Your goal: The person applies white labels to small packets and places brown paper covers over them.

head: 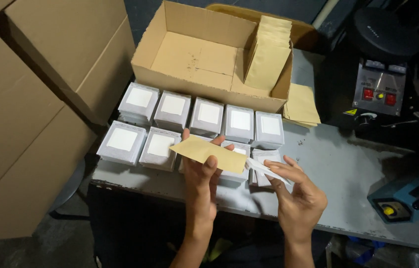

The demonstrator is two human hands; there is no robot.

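My left hand (202, 173) holds a flat tan paper envelope (207, 151) over the near edge of the grey table (348, 168). My right hand (296, 191) grips a thin white packet (264, 168) whose end meets the envelope's open right end. Under and behind both hands stand two rows of small grey-white stacks of packets (172, 109).
An open cardboard box (204, 54) with upright tan envelopes (269, 49) sits at the table's back. More envelopes (301, 104) lie beside it. A black machine with red buttons (378, 84) and a blue sealer (408, 196) stand on the right. Large cartons (26, 99) are on the left.
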